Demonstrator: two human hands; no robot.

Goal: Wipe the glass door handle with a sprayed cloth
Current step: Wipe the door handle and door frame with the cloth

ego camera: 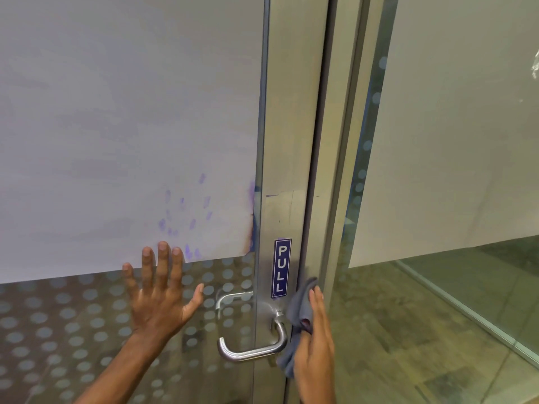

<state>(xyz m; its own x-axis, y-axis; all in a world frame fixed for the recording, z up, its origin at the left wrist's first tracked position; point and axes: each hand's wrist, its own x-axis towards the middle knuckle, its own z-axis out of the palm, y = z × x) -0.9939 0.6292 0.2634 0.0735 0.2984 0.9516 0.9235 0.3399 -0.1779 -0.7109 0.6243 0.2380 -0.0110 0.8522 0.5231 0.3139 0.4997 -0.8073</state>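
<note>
The right hand [316, 342] held a grey cloth [299, 313], fingers pressed together and laid flat over it, pushing it against the edge of the metal door stile [287, 141]. The cloth bunched out above the fingertips and hung in a loose fold below the palm; it looked soft and limp, so it would likely mould around a bar only if the hand cupped it. Just to the left of that hand, touching or nearly touching the cloth, sat the steel lever handle [253, 349], a smooth bent tube that ran leftward and hooked back. It appeared rigid and slick, probably best gripped through the cloth around the straight lower run. Just above it was a blue PULL sign [281, 268]. Farther left, the left hand [162, 290] lay with fingers spread, palm flat on the dotted glass panel [73, 316], seemingly bracing the door; it held nothing. Its fingertips overlapped the lower edge of a white paper sheet [116, 126].
</note>
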